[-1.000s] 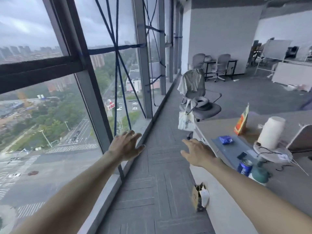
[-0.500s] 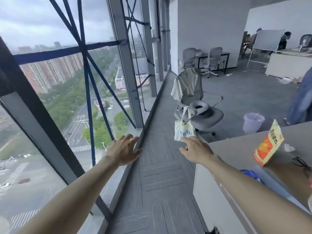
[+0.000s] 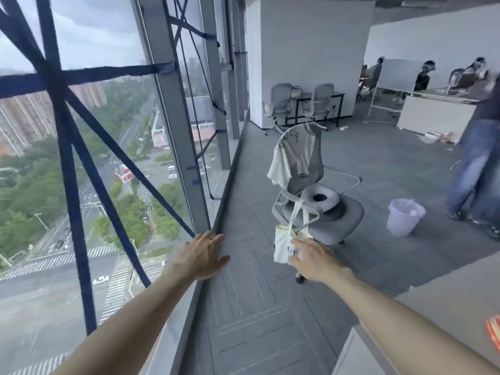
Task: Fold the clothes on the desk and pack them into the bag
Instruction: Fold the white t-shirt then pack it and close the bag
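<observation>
Two bare arms reach forward along a carpeted aisle beside a tape-crossed window [image 3: 108, 158], the left hand [image 3: 201, 257] and right hand [image 3: 315, 262] both palm-down, fingers straight, holding nothing. Ahead stands a grey chair [image 3: 349, 215] with a pale shirt [image 3: 292, 158] draped over its back, a ring cushion [image 3: 334, 198] on its seat and a cream bag [image 3: 282, 240] hanging from its armrest; the right hand overlaps the bag's lower corner, though contact cannot be made out. A lilac bucket [image 3: 403, 220] stands on the floor right of the chair, near a person [image 3: 470, 169] in jeans, and a desk [image 3: 446, 307] corner shows at lower right.
</observation>
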### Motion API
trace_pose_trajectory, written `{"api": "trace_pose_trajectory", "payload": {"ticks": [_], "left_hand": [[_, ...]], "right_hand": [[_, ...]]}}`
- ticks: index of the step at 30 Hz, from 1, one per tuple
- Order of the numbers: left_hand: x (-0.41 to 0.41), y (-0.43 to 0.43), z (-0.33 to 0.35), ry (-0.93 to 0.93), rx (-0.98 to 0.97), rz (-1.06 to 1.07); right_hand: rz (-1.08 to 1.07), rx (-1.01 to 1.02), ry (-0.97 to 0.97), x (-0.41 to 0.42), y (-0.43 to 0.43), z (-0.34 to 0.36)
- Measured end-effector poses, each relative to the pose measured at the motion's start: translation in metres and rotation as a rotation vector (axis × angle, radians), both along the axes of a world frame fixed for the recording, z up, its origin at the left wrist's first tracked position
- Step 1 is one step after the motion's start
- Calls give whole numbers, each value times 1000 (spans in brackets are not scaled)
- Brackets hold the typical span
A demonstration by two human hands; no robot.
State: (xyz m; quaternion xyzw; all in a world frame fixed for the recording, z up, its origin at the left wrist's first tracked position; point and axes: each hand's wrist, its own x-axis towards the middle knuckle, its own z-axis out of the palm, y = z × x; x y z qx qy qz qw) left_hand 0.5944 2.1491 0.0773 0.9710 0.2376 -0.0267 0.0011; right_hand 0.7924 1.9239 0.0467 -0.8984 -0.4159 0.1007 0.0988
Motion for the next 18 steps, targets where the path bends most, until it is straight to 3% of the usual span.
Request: {"api": "trace_pose_trajectory", "payload": {"ticks": [11,18], "left_hand": [[210,152,-29,20,-67,-177],[360,261,-42,46,3,-220]], "right_hand": [[-194,4,108,169,124,-31],[-257,58,194,324,222,-60]]}}
